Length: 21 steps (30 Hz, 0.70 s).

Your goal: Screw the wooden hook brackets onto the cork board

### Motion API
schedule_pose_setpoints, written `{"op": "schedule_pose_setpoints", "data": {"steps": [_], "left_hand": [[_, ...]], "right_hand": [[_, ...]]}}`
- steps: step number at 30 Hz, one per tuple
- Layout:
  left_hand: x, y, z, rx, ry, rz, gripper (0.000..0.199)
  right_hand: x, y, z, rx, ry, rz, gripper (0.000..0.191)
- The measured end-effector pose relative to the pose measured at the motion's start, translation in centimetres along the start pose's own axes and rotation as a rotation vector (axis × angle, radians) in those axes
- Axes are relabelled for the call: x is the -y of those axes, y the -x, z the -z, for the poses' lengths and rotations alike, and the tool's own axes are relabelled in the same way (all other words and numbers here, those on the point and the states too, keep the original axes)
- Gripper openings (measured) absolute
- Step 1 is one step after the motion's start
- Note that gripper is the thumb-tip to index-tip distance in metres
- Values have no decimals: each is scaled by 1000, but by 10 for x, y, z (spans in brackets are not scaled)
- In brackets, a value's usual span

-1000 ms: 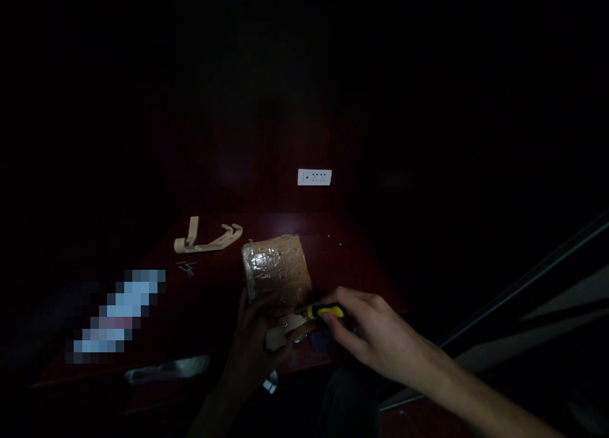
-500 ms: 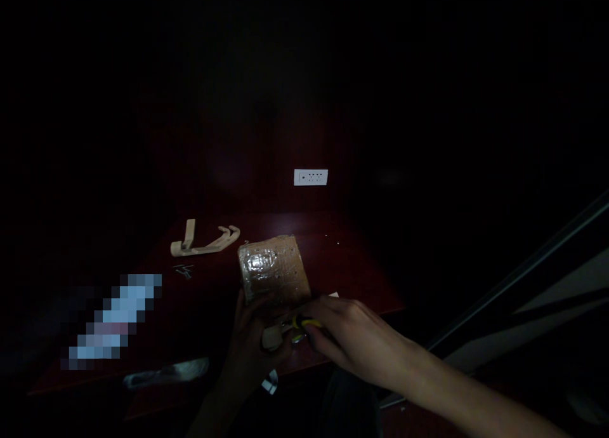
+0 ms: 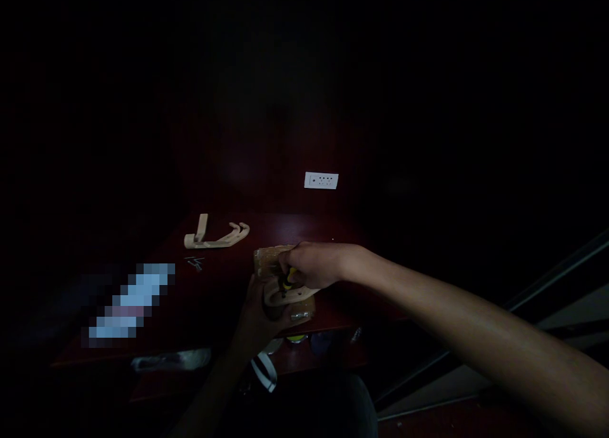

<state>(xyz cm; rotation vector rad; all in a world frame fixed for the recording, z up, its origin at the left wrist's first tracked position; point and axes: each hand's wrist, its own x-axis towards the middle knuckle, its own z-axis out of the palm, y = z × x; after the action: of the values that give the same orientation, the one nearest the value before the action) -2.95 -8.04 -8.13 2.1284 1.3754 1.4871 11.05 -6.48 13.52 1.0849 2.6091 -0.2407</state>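
Observation:
My left hand [image 3: 259,314] is closed round the left end of a pale wooden hook piece [image 3: 291,297], which lies across a tape-wrapped cardboard block [image 3: 270,258]. From above, my right hand [image 3: 318,264] grips a yellow-and-black screwdriver [image 3: 288,278]. Its lower end points down at the wooden hook piece; whether the tip touches a screw is too dark to tell. My right hand and forearm cover part of the block. A second wooden hook piece [image 3: 216,242] lies at the back left, with several screws [image 3: 195,262] in front of it.
A blurred-out bluish patch [image 3: 136,301] lies at the table's left. On the back wall is a white socket plate [image 3: 321,181]. Below the table edge are a clear plastic packet [image 3: 171,360] and a white strip [image 3: 264,371]. A slanted pale-edged frame [image 3: 428,365] stands at the right.
The wooden hook piece has moved from near the table's front edge up onto the block. My right hand has moved forward with the screwdriver, which now points downward. The view has shifted slightly.

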Motion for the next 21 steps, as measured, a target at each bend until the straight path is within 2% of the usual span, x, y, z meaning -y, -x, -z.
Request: {"op": "schedule_pose_setpoints", "data": {"steps": [4,7,13,18,21], "left_hand": [[8,3,-9,-68,-35,14,67],[5,6,-9,-22,5,94,72],[-7,4,0,80,93,180,44],[-5,4,-2,83,109,170,40],[-3,4,-4,66,105,171,42]], "right_hand": [[-2,-19,10,86,14,19,32],[0,-22,10,94,18,31,30],[-3,-18,4,50,48,17,28],[-4,-20,1,33,67,-8,34],[1,-21,0,22,68,-77,36]]}}
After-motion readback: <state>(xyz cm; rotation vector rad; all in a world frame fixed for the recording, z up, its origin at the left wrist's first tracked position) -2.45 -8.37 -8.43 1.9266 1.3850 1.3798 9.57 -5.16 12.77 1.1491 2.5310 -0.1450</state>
